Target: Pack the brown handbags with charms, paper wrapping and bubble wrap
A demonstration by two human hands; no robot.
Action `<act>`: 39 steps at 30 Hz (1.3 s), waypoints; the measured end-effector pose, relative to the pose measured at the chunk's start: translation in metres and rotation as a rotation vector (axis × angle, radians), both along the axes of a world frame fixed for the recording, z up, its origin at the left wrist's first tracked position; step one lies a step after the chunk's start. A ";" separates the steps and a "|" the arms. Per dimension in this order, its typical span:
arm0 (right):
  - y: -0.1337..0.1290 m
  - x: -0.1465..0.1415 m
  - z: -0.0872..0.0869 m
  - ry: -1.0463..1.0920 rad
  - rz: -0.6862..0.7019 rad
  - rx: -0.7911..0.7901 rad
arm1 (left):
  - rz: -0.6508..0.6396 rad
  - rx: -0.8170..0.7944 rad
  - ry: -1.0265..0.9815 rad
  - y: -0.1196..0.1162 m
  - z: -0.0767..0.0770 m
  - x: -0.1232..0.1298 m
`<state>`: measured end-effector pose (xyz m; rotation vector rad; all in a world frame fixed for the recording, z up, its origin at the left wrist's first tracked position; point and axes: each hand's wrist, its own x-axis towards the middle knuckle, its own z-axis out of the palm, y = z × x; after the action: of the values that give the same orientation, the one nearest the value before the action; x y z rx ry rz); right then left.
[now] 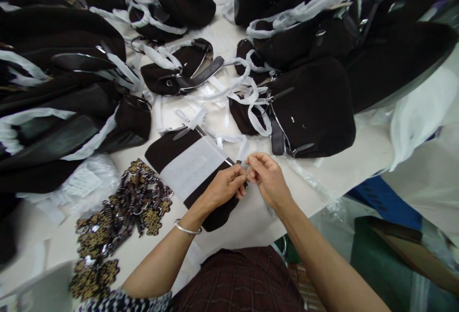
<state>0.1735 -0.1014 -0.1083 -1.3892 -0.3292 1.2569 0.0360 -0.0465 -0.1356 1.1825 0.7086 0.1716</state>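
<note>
A dark bag (pixel 165 151) lies on the table in front of me, with a white sheet (pixel 195 166) across its middle. My left hand (pixel 227 185), a bangle on its wrist, is closed at the bag's right edge, near the end of its zipper. Just to the right, my right hand (pixel 265 175) is pinched, its fingertips almost meeting the left ones. White wrapping strips hang around both hands. What either hand holds between its fingertips is too small to make out.
Flower-shaped charms with dark coiled cords (pixel 152 216) lie in a pile at the left. More dark bags with white-wrapped handles (pixel 311 106) cover the table's (pixel 272 230) back and sides. A clear plastic packet (pixel 89 180) is left of the charms. A blue bin (pixel 387 202) stands at the right.
</note>
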 end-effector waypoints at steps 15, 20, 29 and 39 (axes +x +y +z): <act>-0.019 -0.001 -0.026 0.055 0.041 -0.127 | 0.129 -0.178 -0.142 0.000 -0.010 -0.007; -0.011 -0.010 -0.022 0.147 -0.003 -0.100 | 0.128 -0.151 -0.168 -0.002 -0.010 -0.007; -0.015 -0.006 -0.030 0.135 0.052 -0.143 | 0.103 -0.150 -0.153 -0.003 -0.013 -0.008; -0.020 -0.003 -0.027 0.213 -0.029 -0.086 | 0.256 -0.130 -0.047 0.001 -0.008 -0.017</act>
<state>0.1702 -0.1216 -0.1351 -1.3130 -0.1097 1.3945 0.0190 -0.0458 -0.1437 0.9588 0.8168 0.3607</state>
